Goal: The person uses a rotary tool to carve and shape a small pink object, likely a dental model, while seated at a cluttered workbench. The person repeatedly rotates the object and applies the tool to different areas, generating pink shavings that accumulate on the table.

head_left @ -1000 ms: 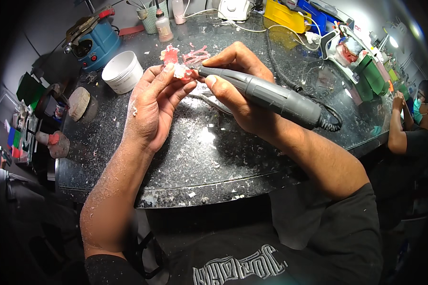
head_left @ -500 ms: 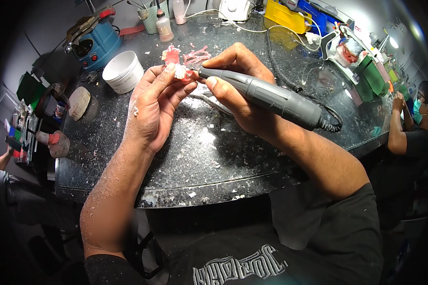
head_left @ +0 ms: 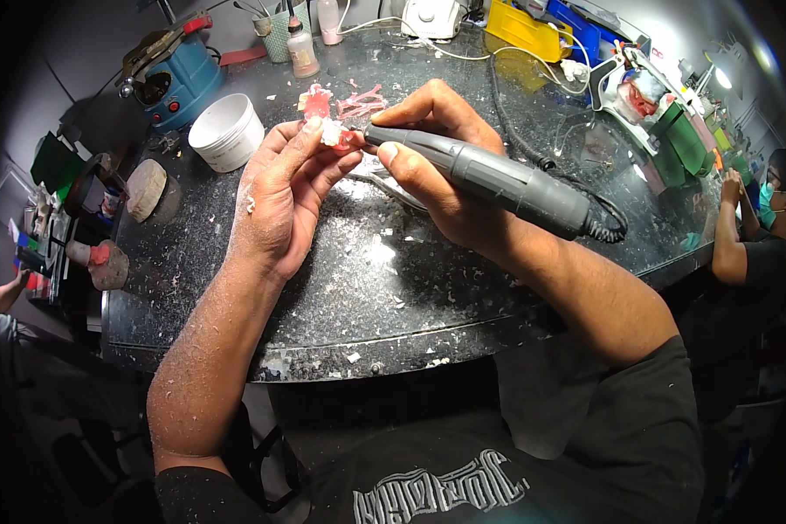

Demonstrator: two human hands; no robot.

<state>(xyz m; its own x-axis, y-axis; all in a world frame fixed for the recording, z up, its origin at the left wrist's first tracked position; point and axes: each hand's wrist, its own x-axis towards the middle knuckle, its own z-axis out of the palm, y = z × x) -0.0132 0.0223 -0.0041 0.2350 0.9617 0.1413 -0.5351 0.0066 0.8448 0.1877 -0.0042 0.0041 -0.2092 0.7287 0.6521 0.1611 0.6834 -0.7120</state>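
a: what's the left hand (head_left: 279,196) doing?

b: sitting upper middle of the frame, fingers curling closed around a small pink and white piece (head_left: 334,135), pinching it at the fingertips. looks like a dental cast, too small to say more.

a: right hand (head_left: 432,166)?

b: just right of the left one, fingers wrapping tight around a grey handpiece (head_left: 489,179), pen-style. the tool is lying diagonal, tip pointing left and touching the pink piece, back end running down-right to a coiled black cord (head_left: 607,229).

a: so the piece is where exactly?

b: up off the counter, between both hands, held by the left fingertips, tip of the handpiece meeting it from the right.

a: surface?

b: dark speckled countertop (head_left: 393,297) with a curved front edge, white dust and chips lying all over it. more pink scraps (head_left: 358,103) are lying just behind the hands.

a: other stuff, quick.

b: white round tub (head_left: 225,131) left of the left hand, near it. blue machine (head_left: 173,74) in the upper left. small bottle (head_left: 303,51) top centre. yellow tray (head_left: 526,26) and blue bin (head_left: 585,35) along the top right. green device (head_left: 683,144) at the right.

a: anyone else?

b: another person (head_left: 751,236) is sitting at the far right edge, well apart, arm raised. another hand (head_left: 9,293) is showing at the far left edge.
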